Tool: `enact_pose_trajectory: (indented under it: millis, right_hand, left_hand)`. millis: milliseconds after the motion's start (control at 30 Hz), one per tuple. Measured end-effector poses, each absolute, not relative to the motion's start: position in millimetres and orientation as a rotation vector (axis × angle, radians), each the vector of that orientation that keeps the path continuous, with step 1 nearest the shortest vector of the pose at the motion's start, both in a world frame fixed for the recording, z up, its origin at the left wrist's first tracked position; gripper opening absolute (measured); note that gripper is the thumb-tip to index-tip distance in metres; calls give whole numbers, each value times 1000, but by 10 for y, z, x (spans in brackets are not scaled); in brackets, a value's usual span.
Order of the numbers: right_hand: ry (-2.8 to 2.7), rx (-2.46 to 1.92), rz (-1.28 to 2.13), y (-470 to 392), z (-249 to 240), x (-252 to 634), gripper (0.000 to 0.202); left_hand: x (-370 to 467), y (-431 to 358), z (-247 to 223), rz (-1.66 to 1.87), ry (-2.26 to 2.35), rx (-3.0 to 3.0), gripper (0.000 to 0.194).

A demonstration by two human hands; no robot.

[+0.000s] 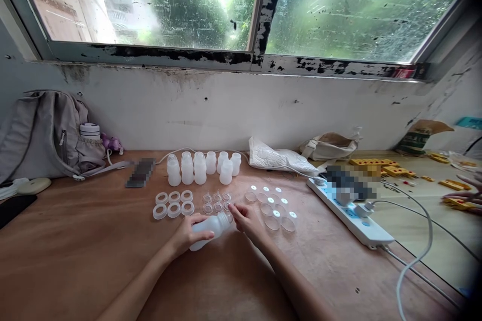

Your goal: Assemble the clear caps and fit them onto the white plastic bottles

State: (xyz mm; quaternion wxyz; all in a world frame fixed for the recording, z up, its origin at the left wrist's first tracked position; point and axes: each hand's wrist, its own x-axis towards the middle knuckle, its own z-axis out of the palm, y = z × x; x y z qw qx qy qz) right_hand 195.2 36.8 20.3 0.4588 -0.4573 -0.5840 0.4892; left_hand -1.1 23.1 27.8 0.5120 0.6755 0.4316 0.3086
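My left hand [194, 234] is wrapped round the body of a translucent white baby bottle [209, 230], tilted with its neck up to the right. At the bottle's mouth my right hand [246, 218] has its fingers pinched together; whatever is between them is too small to make out. Just beyond lie several clear silicone nipples [217, 196], in two rows. To their left are several white screw rings [173, 209], and to the right several clear bottle caps [271, 221], with white discs by them. More baby bottles [187, 168] stand upright behind.
A white power strip [350, 213] with plugs and cables lies to the right. Beyond it a person's hand [465, 188] is near yellow parts [376, 164]. A grey backpack [48, 135], a blurred phone-like object [140, 173], a plastic package [276, 156] and a pouch [329, 145] line the wall.
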Motion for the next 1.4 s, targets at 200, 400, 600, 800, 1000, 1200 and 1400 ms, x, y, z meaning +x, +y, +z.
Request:
enact_pose_trajectory:
  millis: [200,400,600,800,1000,1200,1400]
  right_hand:
    - [-1445,-1005,1298,331,270,1981,35]
    - [-1333,-1040,1255,360,177,1953,38]
    - [-1239,-770,1475,284,309,1929,35]
    - [-1273,-862,1488,246,274,1844,32]
    - [-1099,-752,1652,214,200,1737,34]
    - [-1049,-884,1501,227,72,1707,26]
    - [-1099,-746,1514,157,243,1719,33]
  left_hand:
    - [-37,220,200,807,1066,1800,42]
    - [23,80,186,1025,1210,2255,48]
    - [94,99,274,923,1075,1733,35]
    - [178,9,257,1034,1222,1836,38]
    - [172,42,175,940,1204,1813,35]
    - [193,-14,158,1023,1222,1989,49]
    - [293,-4,106,761,890,1340,66]
